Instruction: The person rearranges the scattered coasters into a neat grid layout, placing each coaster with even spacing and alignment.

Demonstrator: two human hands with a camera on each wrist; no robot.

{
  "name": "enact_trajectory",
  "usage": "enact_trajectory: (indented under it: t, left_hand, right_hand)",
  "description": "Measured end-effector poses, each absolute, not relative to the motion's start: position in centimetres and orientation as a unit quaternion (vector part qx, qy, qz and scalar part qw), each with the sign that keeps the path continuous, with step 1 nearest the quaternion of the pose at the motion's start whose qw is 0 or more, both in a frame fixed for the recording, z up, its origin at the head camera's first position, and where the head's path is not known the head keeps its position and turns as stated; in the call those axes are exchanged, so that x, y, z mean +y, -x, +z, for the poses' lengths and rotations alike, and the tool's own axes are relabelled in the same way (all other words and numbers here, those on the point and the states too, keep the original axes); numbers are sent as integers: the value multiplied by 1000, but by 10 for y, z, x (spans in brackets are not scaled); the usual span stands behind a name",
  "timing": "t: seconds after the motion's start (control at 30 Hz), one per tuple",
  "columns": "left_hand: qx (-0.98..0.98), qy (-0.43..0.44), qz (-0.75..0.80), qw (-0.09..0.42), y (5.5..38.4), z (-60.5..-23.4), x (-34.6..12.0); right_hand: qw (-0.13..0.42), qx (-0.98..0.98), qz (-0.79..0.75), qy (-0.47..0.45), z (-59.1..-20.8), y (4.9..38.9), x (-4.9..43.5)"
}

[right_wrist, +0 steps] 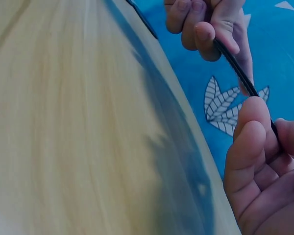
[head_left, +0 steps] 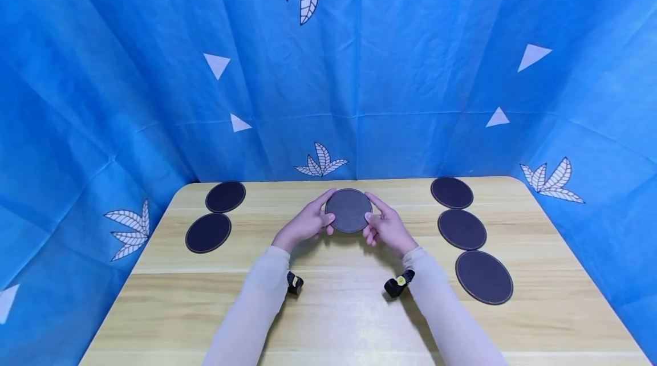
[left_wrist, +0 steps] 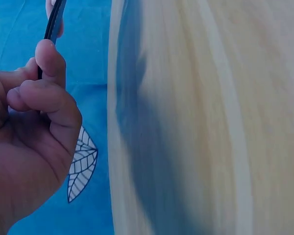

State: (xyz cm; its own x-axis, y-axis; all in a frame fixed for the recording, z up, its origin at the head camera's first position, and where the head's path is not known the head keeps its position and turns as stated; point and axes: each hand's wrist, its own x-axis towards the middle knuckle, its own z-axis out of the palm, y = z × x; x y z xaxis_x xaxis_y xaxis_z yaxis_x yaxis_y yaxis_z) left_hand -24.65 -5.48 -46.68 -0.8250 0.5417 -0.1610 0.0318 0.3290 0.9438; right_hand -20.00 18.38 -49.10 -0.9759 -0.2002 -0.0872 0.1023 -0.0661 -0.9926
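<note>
Disc held above the desk between two hands, with five others lying at the sides. The held disc is raised off the far middle of the desk, its round face turned to the head camera; the wrist views show it edge-on. The left hand pinches its left rim and the right hand its right rim; on both, thumb and fingers are clamped on the disc, with the index finger reaching along the upper edge.

On the desk to the left lie a far disc and a near disc, one just beside the other. To the right, a far, a middle and a near one form a column; whether their rims touch cannot be told.

Progress, as judged from this arrangement: five discs are down, two on one side and three on the other, all apart from the hands. The sixth is in hand and not yet set down, so the work appears unfinished. Whether any disc was placed by these hands cannot be told.
</note>
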Motion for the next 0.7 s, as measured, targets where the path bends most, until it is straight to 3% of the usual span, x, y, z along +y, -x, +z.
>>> enact_trajectory:
  t: [0.7]
  left_hand:
    - [804, -187, 519, 221, 274, -476, 3]
  right_hand:
    - [74, 693, -717, -25, -498, 216, 227]
